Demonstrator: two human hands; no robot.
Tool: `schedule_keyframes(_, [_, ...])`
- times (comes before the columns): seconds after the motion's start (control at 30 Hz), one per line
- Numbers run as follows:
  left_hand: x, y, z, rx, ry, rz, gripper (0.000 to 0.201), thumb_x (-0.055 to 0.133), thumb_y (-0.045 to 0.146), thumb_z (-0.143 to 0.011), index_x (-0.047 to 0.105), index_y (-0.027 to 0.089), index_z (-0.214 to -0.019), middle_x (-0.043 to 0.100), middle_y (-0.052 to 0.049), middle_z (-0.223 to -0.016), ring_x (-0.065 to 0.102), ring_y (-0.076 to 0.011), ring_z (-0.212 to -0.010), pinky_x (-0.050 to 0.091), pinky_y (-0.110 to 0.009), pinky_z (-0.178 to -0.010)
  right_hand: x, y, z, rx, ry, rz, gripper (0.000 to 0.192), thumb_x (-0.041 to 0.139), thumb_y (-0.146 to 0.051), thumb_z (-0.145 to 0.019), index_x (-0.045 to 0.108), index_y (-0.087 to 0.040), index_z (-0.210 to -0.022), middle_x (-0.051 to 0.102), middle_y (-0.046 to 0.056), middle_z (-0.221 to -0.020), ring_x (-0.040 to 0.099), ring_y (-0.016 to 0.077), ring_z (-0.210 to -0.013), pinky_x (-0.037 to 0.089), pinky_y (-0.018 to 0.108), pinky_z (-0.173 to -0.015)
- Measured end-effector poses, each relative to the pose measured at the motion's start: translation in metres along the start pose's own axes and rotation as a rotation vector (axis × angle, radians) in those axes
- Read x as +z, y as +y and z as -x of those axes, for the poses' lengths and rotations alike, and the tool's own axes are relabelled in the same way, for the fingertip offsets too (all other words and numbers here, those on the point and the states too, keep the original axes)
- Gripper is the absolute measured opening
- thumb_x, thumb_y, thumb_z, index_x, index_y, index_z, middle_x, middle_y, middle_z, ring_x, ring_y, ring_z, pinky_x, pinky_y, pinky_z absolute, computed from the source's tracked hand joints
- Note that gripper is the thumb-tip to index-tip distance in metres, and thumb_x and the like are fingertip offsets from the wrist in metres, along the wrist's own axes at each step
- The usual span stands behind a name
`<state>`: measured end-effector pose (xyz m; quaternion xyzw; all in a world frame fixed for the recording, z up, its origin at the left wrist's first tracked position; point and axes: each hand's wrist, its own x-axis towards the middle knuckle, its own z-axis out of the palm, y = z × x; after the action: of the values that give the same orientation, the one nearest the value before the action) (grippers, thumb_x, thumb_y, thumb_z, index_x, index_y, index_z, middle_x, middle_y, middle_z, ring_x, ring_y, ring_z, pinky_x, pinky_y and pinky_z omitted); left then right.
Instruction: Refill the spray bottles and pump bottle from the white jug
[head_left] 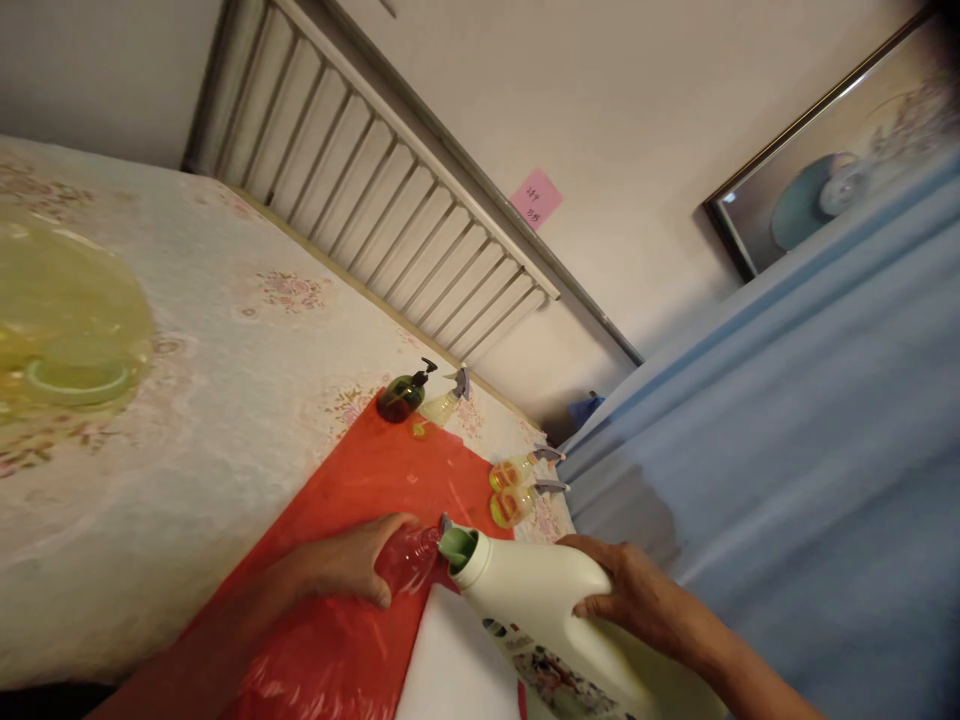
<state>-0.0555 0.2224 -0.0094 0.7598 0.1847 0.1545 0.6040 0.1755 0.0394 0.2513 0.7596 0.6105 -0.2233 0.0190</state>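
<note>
My left hand is wrapped round a small clear bottle. In my right hand is a large pale jug with a printed label, tilted so that its green spout meets the mouth of the clear bottle. Whether liquid is flowing between them I cannot tell. Under both hands lies a red plastic sheet, and a white flat surface shows beneath the jug.
Beyond my hands stand a dark green pump bottle, a clear spray bottle and two spray bottles with yellow liquid. A yellow translucent basin is at left. A radiator and a blue curtain border the table.
</note>
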Motion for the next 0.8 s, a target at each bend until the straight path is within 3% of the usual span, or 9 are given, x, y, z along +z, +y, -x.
schedule_keyframes(0.27, [0.0015, -0.0029, -0.0017, -0.017, 0.008, -0.003, 0.095, 0.071, 0.021, -0.054, 0.037, 0.024, -0.143, 0.052, -0.004, -0.146, 0.051, -0.0302, -0.129, 0.048, -0.033, -0.099, -0.0007, -0.0004, -0.0007, 0.012, -0.005, 0.012, 0.041, 0.073, -0.038, -0.078, 0.064, -0.024, -0.115, 0.076, 0.0, -0.095, 0.068, 0.0207, -0.081, 0.05, 0.024, -0.069])
schedule_keyframes(0.5, [0.0023, -0.0008, -0.0006, -0.026, 0.003, 0.013, 0.097, 0.07, 0.021, -0.055, 0.035, 0.018, -0.145, 0.05, -0.008, -0.147, 0.051, -0.0297, -0.128, 0.049, -0.03, -0.098, -0.0009, 0.0005, -0.0014, -0.002, -0.008, -0.014, 0.039, 0.074, -0.036, -0.078, 0.065, -0.024, -0.114, 0.075, 0.0, -0.094, 0.067, 0.0201, -0.08, 0.05, 0.023, -0.068])
schedule_keyframes(0.63, [0.0012, 0.0, -0.0004, -0.022, -0.005, 0.025, 0.094, 0.071, 0.023, -0.055, 0.038, 0.023, -0.143, 0.054, -0.004, -0.144, 0.055, -0.0315, -0.124, 0.052, -0.031, -0.093, -0.0015, -0.0011, -0.0006, -0.01, -0.003, -0.007, 0.043, 0.073, -0.033, -0.078, 0.064, -0.026, -0.119, 0.076, -0.001, -0.093, 0.067, 0.0197, -0.079, 0.05, 0.023, -0.067])
schedule_keyframes(0.8, [0.0012, -0.001, -0.0007, -0.019, 0.009, 0.004, 0.094, 0.07, 0.022, -0.055, 0.038, 0.024, -0.143, 0.051, -0.004, -0.148, 0.048, -0.0319, -0.132, 0.046, -0.033, -0.102, -0.0019, -0.0021, 0.0001, -0.01, 0.002, -0.009, 0.046, 0.073, -0.033, -0.079, 0.063, -0.027, -0.123, 0.076, -0.001, -0.094, 0.067, 0.0195, -0.08, 0.05, 0.023, -0.068])
